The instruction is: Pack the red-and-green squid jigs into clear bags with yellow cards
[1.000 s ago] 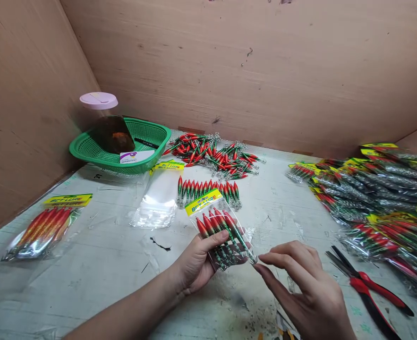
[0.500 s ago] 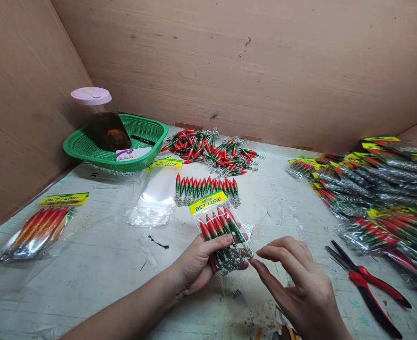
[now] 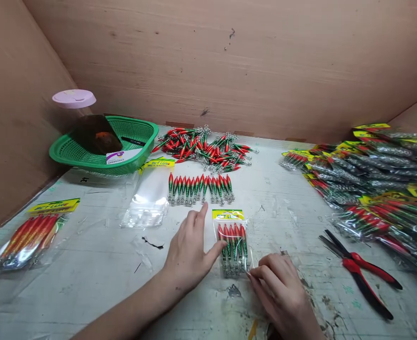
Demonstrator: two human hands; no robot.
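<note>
A clear bag of red and green lures (image 3: pixel 232 243) with a yellow header lies on the table in front of me. At its lower right corner my right hand (image 3: pixel 277 283) pinches the bag between thumb and finger. My left hand (image 3: pixel 190 245) is open, fingers spread, its thumb by the bag's left edge and a fingertip just below a row of loose lures (image 3: pixel 201 188). Left of that row are flat clear bags (image 3: pixel 147 196) with yellow headers. A heap of loose lures (image 3: pixel 206 148) lies behind the row.
Filled bags (image 3: pixel 374 174) are piled at the right, with red-handled scissors (image 3: pixel 364 278) before them. A green basket (image 3: pixel 126 165) holding a card and a lidded cup (image 3: pixel 74 98) stands back left. One bag of orange lures (image 3: pixel 31 236) lies far left.
The bag of lures has gone down from my left hand onto the table. My left hand has let go and opened; my right hand has closed on the bag's corner. The view has shifted slightly.
</note>
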